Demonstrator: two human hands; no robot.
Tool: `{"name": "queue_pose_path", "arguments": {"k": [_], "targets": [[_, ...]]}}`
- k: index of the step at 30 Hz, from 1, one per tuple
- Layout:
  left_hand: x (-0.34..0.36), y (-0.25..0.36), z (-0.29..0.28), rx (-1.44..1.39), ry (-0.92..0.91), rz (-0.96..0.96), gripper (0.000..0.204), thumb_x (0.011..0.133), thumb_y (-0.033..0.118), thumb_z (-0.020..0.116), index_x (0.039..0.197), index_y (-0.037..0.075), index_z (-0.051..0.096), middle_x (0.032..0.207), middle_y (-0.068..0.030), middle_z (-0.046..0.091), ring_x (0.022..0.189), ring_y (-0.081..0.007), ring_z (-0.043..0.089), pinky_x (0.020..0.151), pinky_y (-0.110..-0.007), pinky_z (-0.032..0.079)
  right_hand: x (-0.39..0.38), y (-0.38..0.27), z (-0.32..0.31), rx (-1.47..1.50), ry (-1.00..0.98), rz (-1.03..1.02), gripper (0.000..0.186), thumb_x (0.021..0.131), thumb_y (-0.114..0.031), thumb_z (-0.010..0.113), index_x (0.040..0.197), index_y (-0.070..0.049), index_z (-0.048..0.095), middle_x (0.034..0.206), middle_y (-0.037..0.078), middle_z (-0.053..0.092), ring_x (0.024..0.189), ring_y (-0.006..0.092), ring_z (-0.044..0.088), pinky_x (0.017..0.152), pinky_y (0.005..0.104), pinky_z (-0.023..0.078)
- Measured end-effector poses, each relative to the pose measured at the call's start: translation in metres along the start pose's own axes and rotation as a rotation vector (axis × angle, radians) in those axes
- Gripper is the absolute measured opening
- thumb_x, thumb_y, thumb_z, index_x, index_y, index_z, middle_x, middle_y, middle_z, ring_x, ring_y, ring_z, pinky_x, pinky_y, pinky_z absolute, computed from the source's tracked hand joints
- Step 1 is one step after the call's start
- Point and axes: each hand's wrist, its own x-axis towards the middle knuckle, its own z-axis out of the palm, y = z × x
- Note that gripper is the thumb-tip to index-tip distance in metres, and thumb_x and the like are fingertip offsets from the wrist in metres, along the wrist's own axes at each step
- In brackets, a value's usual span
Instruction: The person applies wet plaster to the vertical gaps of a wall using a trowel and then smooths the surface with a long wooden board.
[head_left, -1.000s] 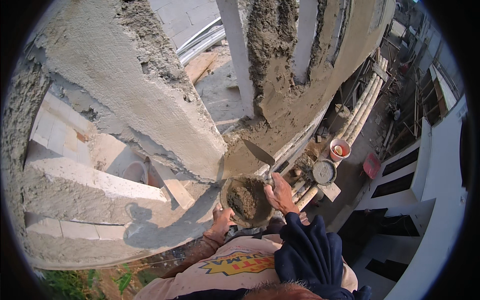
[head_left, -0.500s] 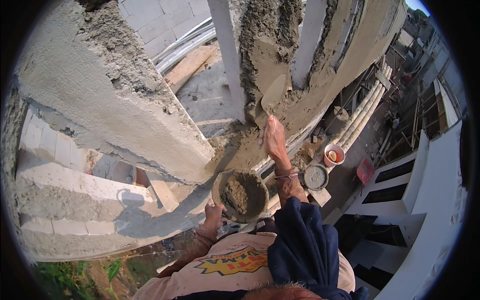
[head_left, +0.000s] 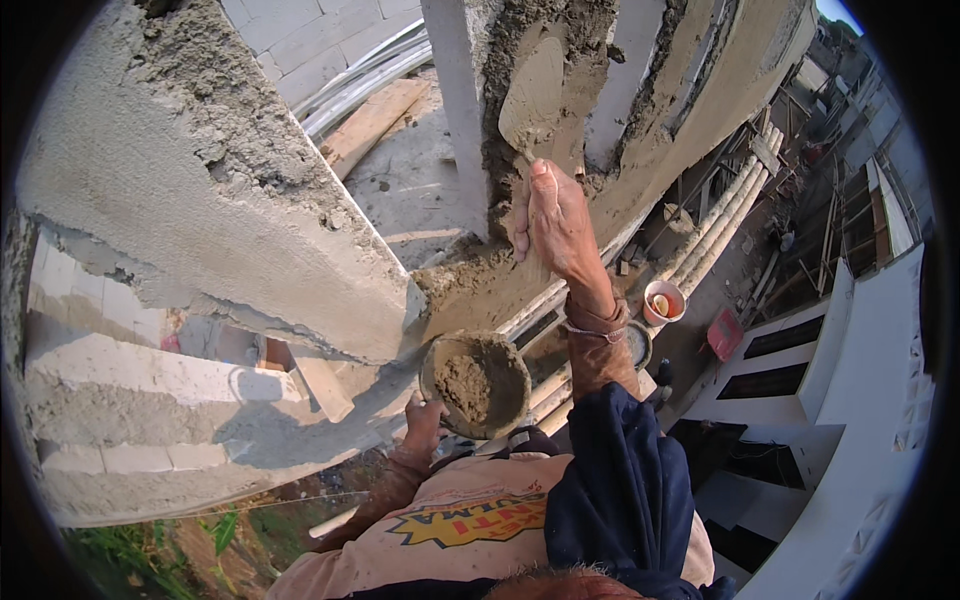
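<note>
Risen from the round mortar-filled pan (head_left: 476, 385), my right hand (head_left: 556, 222) grips the flat steel trowel (head_left: 530, 100) | left hand (head_left: 424, 424) clasps pan | press flat, steady upward stroke on grey column (head_left: 460, 110).

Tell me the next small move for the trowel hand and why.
Probably draw the trowel on up the column to spread the wet mortar. The right hand presses the blade flat against a fresh patch with rough mortar around it, while the left hand holds the pan, which has mortar in it.

Sunlit unfinished concrete wall (head_left: 200, 200), scaffolding
</note>
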Motion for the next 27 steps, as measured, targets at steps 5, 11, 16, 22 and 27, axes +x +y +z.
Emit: {"name": "queue_pose_path", "arguments": {"k": [5,11,16,22,27], "targets": [[0.022,-0.022,-0.014,0.032,0.047,-0.002,0.054,0.070,0.005,0.065,0.123,0.009,0.051,0.090,-0.0052,0.057,0.070,-0.0169,0.055,0.047,-0.037,0.043,-0.036,0.069,0.013,-0.147,0.107,0.091,0.051,0.109,-0.049,0.033,0.087,-0.005,0.044,0.053,0.004,0.048,0.043,0.0150,0.052,0.042,0.0298,0.044],[0.024,-0.023,-0.019,0.056,0.033,0.019,0.053,0.070,0.007,0.066,0.122,0.010,0.052,0.087,-0.0038,0.058,0.070,-0.0181,0.056,0.047,-0.036,0.043,-0.059,0.135,0.046,0.101,0.235,0.174,0.049,0.108,-0.051,0.036,0.091,-0.005,0.046,0.060,0.004,0.048,0.045,0.0163,0.053,0.041,0.0309,0.044],[0.023,-0.026,-0.033,-0.015,-0.043,0.093,0.038,0.074,0.004,0.065,0.110,0.010,0.055,0.095,-0.0061,0.062,0.077,-0.0201,0.064,0.048,-0.038,0.056,-0.128,0.129,0.066,0.499,0.291,0.542,0.041,0.107,-0.046,0.041,0.093,-0.008,0.047,0.066,0.006,0.050,0.046,0.0176,0.051,0.040,0.0333,0.046],[0.019,-0.012,-0.034,0.032,-0.086,0.088,0.041,0.075,0.005,0.066,0.112,0.008,0.050,0.104,-0.0094,0.058,0.081,-0.0289,0.063,0.066,-0.050,0.059,-0.208,0.079,-0.004,-0.174,-0.318,0.447,0.035,0.101,-0.037,0.051,0.106,-0.002,0.053,0.072,0.006,0.058,0.060,0.0162,0.062,0.059,0.0306,0.052],[0.004,0.014,-0.006,0.233,-0.125,0.226,0.040,0.069,0.001,0.063,0.108,0.004,0.055,0.097,-0.0070,0.064,0.078,-0.0199,0.063,0.049,-0.038,0.054,-0.277,0.164,-0.014,-0.848,-0.517,0.615,0.042,0.095,-0.037,0.058,0.113,0.001,0.060,0.084,0.020,0.069,0.077,0.0338,0.071,0.071,0.0457,0.056]]}}
